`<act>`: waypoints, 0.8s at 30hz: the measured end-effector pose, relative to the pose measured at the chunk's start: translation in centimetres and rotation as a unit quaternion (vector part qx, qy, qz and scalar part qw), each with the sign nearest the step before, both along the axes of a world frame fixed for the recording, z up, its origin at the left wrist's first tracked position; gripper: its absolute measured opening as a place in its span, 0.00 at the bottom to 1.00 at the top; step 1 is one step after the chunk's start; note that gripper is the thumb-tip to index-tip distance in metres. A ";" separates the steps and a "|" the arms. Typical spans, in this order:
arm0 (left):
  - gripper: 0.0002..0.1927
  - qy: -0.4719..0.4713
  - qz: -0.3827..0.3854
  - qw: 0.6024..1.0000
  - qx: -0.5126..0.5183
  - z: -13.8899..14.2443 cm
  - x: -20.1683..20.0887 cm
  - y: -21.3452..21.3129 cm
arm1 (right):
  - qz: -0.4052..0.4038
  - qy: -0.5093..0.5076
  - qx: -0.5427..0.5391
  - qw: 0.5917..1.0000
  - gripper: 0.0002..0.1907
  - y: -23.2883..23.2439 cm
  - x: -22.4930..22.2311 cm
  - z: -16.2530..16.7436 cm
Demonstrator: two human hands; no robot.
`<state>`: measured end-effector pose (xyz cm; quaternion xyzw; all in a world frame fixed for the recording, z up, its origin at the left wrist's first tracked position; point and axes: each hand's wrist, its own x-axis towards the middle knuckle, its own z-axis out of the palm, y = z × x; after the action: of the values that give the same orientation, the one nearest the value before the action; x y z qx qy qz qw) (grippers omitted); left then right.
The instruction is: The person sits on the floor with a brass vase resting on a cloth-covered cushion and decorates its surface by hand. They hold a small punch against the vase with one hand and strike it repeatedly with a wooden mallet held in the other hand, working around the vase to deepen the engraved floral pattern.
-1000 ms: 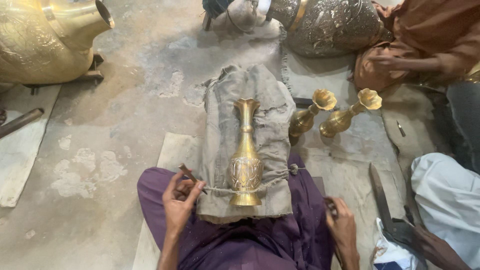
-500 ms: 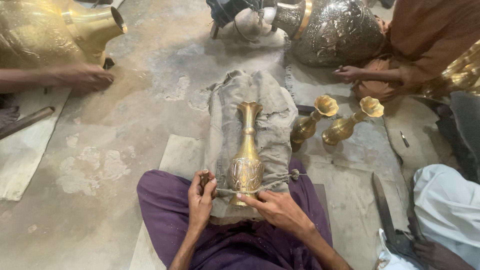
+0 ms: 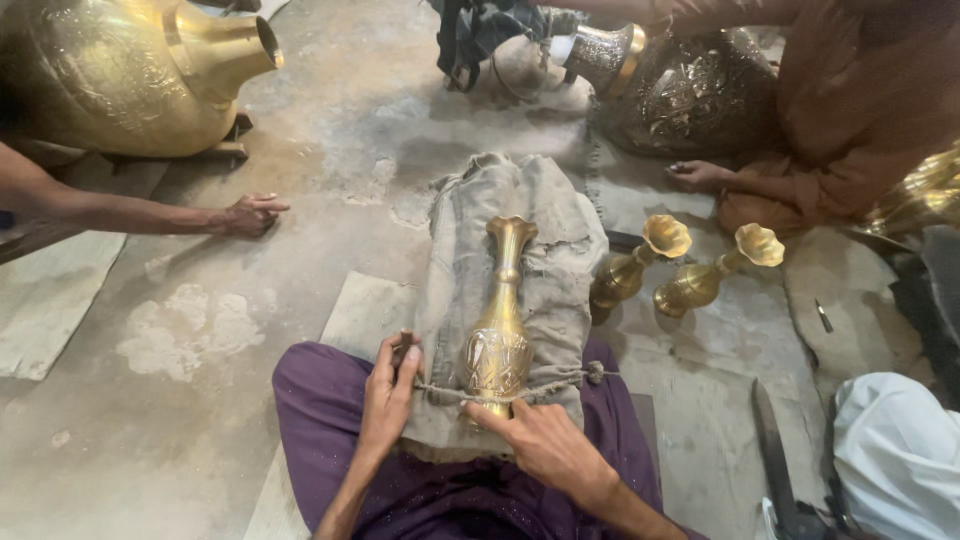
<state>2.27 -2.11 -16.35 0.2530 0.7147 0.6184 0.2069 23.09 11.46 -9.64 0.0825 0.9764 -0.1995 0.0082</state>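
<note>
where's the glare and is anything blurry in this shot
Head view: soft, even light; bright glare on the brass vase neck and the big brass vessel; both hands, left hand and right hand, look sharp; edges bow slightly from the wide lens.

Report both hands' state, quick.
Left hand: closed around the cord at the cushion's left edge.
Right hand: open, holding nothing, fingers pressing the base of the brass vase.
</note>
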 end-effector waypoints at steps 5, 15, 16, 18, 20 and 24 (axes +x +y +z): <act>0.17 -0.056 -0.063 0.996 0.028 1.7 -0.8 0.6 | 0.003 0.015 0.017 1.000 0.38 -0.5 -0.3 0.7; 0.29 -0.017 -0.183 0.982 -0.031 7.1 -3.2 4.1 | -0.274 0.194 -0.201 0.920 0.22 5.9 10.5 -3.2; 0.31 -0.018 -0.214 0.976 -0.019 7.6 -3.2 4.6 | -0.415 0.090 -0.197 0.884 0.30 6.7 12.4 -4.3; 0.35 -0.018 -0.273 0.962 0.009 8.4 -3.3 5.5 | -0.432 0.023 -0.026 0.901 0.33 7.4 15.5 -6.6; 0.35 -0.008 -0.316 0.948 0.022 9.0 -3.2 6.2 | -0.486 -0.091 -0.026 0.869 0.32 7.3 17.6 -8.8; 0.37 -0.038 -0.363 0.929 0.055 9.9 -3.7 7.8 | -0.507 -0.268 -0.133 0.809 0.31 5.2 17.9 -11.4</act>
<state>-1.39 5.74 -6.43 0.4826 0.5308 0.5482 0.4300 40.99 16.63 -21.05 0.6137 0.7191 -0.2730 0.1778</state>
